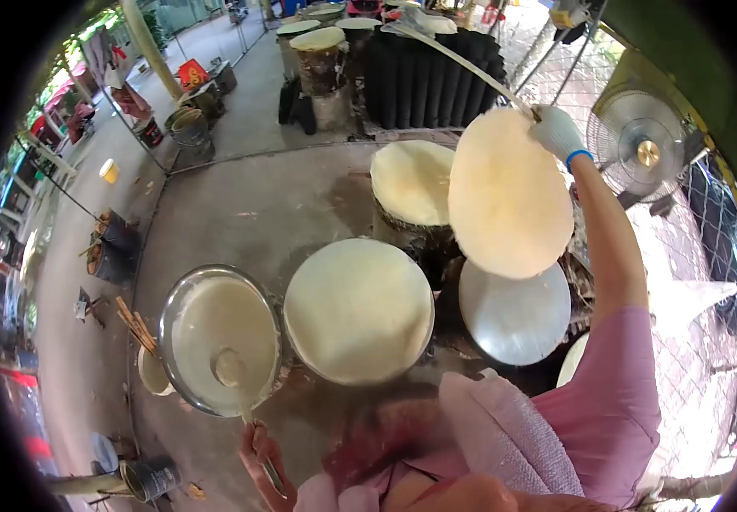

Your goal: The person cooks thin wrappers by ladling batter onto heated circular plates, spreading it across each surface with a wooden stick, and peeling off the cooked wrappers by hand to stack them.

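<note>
My left hand (268, 461), bare, grips the handle of a ladle (230, 369), whose bowl is over the pale batter in a wide metal basin (174, 299). My right hand (556, 135), in a white glove with a blue band at the wrist, is closed at the upper right edge of a large round pale sheet (512, 196), beside a long thin stick (462, 61). The sheet hangs upright above a bare shiny round plate (515, 314). A round plate covered with a pale layer (360, 311) lies between basin and bare plate. Behind it is another pale round (413, 182).
A fan (639, 149) stands at the right by a wire fence. Black ribbed material (436, 81) and drum-like stands (321, 72) are at the back. A small pot (153, 372) with sticks sits left of the basin. Buckets (189, 132) stand farther left.
</note>
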`<state>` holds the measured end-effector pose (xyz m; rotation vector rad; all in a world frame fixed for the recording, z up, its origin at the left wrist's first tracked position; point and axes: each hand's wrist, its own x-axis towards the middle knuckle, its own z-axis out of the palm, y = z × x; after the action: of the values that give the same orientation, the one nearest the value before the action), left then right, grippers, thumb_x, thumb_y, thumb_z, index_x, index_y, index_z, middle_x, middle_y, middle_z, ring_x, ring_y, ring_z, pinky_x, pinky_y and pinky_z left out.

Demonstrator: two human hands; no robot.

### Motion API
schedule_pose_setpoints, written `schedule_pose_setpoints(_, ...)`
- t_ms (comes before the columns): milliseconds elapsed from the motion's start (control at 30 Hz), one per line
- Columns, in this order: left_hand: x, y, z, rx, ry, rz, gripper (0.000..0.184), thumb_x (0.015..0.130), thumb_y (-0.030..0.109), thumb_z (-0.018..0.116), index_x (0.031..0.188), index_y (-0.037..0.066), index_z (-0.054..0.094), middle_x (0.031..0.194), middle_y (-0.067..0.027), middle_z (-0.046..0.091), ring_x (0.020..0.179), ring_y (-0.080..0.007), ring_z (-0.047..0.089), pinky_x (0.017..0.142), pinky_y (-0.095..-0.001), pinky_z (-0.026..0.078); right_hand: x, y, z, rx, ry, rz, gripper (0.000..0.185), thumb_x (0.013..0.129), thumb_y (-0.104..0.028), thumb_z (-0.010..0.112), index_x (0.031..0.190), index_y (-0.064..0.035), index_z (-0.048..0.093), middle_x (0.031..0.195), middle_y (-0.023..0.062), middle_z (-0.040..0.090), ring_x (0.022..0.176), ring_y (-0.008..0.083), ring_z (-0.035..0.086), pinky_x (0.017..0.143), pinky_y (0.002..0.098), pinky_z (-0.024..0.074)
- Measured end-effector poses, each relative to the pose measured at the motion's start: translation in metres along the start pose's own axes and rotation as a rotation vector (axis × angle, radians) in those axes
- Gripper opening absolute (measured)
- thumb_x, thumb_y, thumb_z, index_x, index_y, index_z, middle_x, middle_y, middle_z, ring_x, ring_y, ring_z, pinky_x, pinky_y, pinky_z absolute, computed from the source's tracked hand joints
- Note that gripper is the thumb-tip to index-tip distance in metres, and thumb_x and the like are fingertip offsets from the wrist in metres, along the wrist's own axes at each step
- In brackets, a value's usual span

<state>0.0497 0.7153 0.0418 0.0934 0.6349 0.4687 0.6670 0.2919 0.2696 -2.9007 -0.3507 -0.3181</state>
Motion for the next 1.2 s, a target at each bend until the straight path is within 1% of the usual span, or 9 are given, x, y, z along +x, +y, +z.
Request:
schedule_pose_setpoints(167,-0.013,-0.028,0.013,0.043,0.066,0.117,0.021,0.103,0.017,0.044,0.105,-0.004,0.047,0.067,-0.0006,0.045,0.036,-0.0078,0.033,0.034,-0.0175,0.034,0.003,-0.09,0.021,0.056,0.17,-0.316,0.021,0.09,-0.02,0.052,0.106,-0.0158,0.066,0.094,0.0139,0.07,0.087,0.0367,0.066,0.075,0.0471,0.053)
schedule_pose_setpoints(300,-0.017,-0.033,0.01,0.129,0.013,0.04,0.021,0.104,0.02,0.042,0.103,-0.001,0.048,0.066,0.0006,0.045,0.036,-0.008,0.033,0.035,-0.0189,0.033,0.017,-0.087,0.163,-0.123,0.089,-0.549,0.029,0.09,-0.012,0.051,0.118,-0.0142,0.053,0.093,0.0129,0.064,0.08,0.0324,0.067,0.065,0.0448,0.0534)
schedule_pose_setpoints(667,-0.033,-0.018,0.02,0.216,0.071,-0.044,0.03,0.105,0.028,0.038,0.1,0.003,0.053,0.063,0.0021,0.046,0.036,-0.0095,0.033,0.037,-0.0238,0.03,-0.037,-0.053,0.396,-0.109,-0.008,-0.448,0.039,0.085,-0.015,0.057,0.124,-0.0127,0.052,0.092,0.0107,0.064,0.081,0.029,0.068,0.063,0.0442,0.0559)
schedule_pose_setpoints(800,-0.04,0.006,0.002,0.173,-0.073,-0.171,0.033,0.106,0.031,0.036,0.098,0.004,0.055,0.063,0.0027,0.046,0.036,-0.0101,0.032,0.038,-0.0256,0.029,-0.043,-0.072,0.382,-0.072,-0.07,-0.393,0.044,0.085,-0.013,0.057,0.128,-0.0137,0.051,0.097,0.0116,0.065,0.085,0.0307,0.067,0.069,0.0437,0.0557)
schedule_pose_setpoints(900,-0.026,-0.005,0.057,0.377,0.4,0.098,0.035,0.106,0.036,0.036,0.085,0.012,0.051,0.056,0.006,0.04,0.035,-0.0085,0.029,0.036,-0.0254,0.025,-0.056,-0.087,0.381,-0.048,-0.064,-0.356,0.047,0.085,-0.012,0.056,0.132,-0.0146,0.049,0.1,0.0125,0.066,0.087,0.0332,0.067,0.074,0.0453,0.0548)
schedule_pose_setpoints(967,0.002,0.05,-0.03,0.174,0.011,-0.102,0.016,0.103,0.021,0.046,0.096,0.006,0.048,0.067,0.0013,0.045,0.036,-0.0074,0.035,0.036,-0.0197,0.035,-0.079,-0.101,0.377,-0.02,-0.022,-0.33,0.048,0.086,-0.012,0.055,0.134,-0.0152,0.049,0.102,0.0135,0.066,0.089,0.035,0.066,0.077,0.047,0.054)
schedule_pose_setpoints(1067,0.043,0.095,-0.054,0.43,-0.099,-0.143,0.019,0.099,0.029,0.054,0.088,0.014,0.052,0.069,0.0017,0.047,0.043,-0.0051,0.04,0.039,-0.0217,0.033,-0.132,-0.138,0.318,-0.018,-0.201,-0.085,0.029,0.088,-0.02,0.058,0.116,-0.0128,0.062,0.097,0.0162,0.066,0.087,0.035,0.065,0.077,0.0481,0.0526)
schedule_pose_setpoints(1100,0.055,0.106,-0.05,0.553,0.043,-0.082,0.02,0.098,0.031,0.056,0.092,0.012,0.054,0.071,0.0012,0.049,0.046,-0.0062,0.04,0.04,-0.0213,0.033,-0.157,-0.146,0.293,0.09,0.005,-0.113,0.02,0.09,-0.021,0.059,0.104,-0.0099,0.067,0.092,0.0156,0.067,0.085,0.0347,0.064,0.077,0.0452,0.0525)
schedule_pose_setpoints(1200,0.12,0.154,-0.047,1.049,0.146,-0.203,0.026,0.098,0.032,0.056,0.095,0.007,0.057,0.072,-0.0027,0.054,0.052,-0.0122,0.048,0.045,-0.0255,0.039,-0.235,-0.205,0.194,0.67,0.149,0.172,0.028,0.093,-0.019,0.064,0.116,-0.0012,0.066,0.102,0.0084,0.071,0.082,0.013,0.062,0.073,0.0268,0.0483)
